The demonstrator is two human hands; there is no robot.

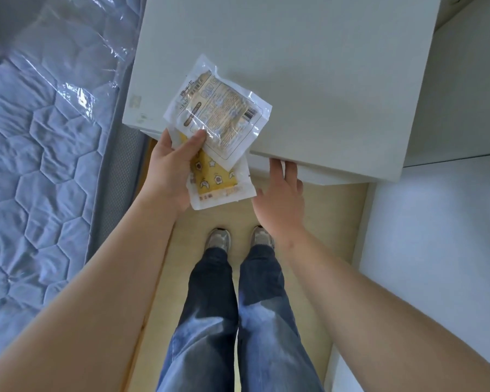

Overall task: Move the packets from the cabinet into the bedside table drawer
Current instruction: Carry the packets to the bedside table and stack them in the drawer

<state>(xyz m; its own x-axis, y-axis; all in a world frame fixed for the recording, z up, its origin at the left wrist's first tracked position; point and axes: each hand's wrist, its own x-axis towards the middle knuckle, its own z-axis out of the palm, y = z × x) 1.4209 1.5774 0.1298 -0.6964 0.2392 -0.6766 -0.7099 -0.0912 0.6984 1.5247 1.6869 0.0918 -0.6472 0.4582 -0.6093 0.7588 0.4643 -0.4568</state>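
1. The packets [219, 114]: thin plastic film, glossy and crinkled, clear at the sealed edges.
2. The table [309, 66]: white board top, matt and smooth.
3. The mattress [40, 179]: quilted grey-blue cloth under a glossy clear plastic wrap [77, 91].
4. The floor [323, 222]: pale wood-look surface, smooth, low sheen.
5. The jeans [210, 306]: blue denim cloth, matt.

Two packets [218, 111], two hands [169, 171], one bedside table [309, 66].

Bare forearms [142, 250], faded blue jeans [210, 321], grey-beige sneakers [219, 237].
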